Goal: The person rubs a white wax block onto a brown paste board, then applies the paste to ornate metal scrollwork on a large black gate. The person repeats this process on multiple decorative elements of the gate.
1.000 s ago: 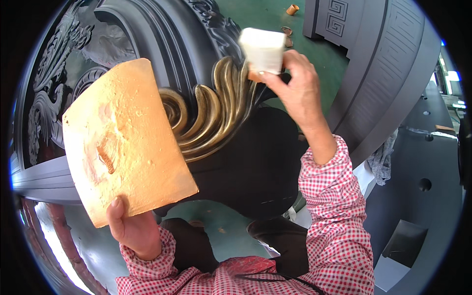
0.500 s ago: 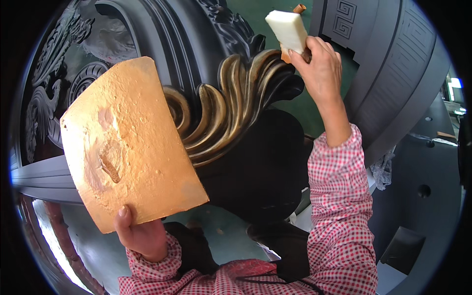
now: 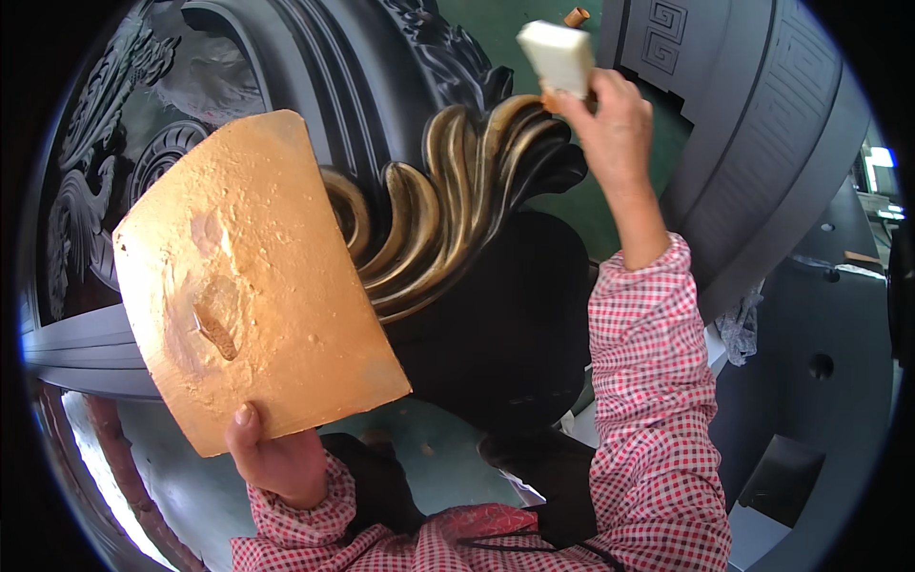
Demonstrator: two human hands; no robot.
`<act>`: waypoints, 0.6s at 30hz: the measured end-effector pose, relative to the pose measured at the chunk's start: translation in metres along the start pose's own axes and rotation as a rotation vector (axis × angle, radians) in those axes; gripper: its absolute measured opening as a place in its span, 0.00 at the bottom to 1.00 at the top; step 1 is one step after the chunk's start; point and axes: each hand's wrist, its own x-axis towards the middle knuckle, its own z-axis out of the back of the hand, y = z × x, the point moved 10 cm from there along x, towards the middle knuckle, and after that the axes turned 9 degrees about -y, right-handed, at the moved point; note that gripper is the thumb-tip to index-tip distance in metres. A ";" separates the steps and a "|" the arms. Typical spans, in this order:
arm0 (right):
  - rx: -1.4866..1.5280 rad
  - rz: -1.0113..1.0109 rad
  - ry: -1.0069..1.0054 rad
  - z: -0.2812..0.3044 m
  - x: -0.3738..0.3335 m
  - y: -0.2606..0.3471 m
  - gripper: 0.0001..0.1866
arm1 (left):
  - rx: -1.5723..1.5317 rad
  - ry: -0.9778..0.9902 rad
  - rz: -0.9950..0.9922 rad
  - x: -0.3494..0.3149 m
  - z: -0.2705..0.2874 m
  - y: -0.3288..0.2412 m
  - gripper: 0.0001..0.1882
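My left hand (image 3: 278, 461) grips the lower edge of a gold-coated palette board (image 3: 276, 315), thumb on top and the other fingers hidden beneath. Lumpy gold paint covers the board, with a darker worn hollow in its middle. At the upper right, my right hand (image 3: 615, 124) is closed on a white sponge block (image 3: 559, 55), slightly blurred, with gold on its lower end. That end is at the upper tip of a carved black leaf scroll (image 3: 457, 205), whose raised ridges are gold. I cannot tell whether the sponge touches the carving.
Dark grey moulded panels (image 3: 334, 76) curve behind the board. To the right stands a grey panel with a square key pattern (image 3: 667, 33). Clear plastic wrap (image 3: 740, 329) hangs near a dark board with round holes (image 3: 810, 400). A small brown tube (image 3: 578, 16) shows beyond the sponge.
My right hand and forearm have shifted slightly left, and the sponge has tilted a little. The board in my left hand has moved slightly down.
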 end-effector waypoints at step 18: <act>-0.187 0.021 0.164 -0.006 0.004 0.004 0.13 | -0.082 0.115 0.020 -0.001 -0.001 0.002 0.32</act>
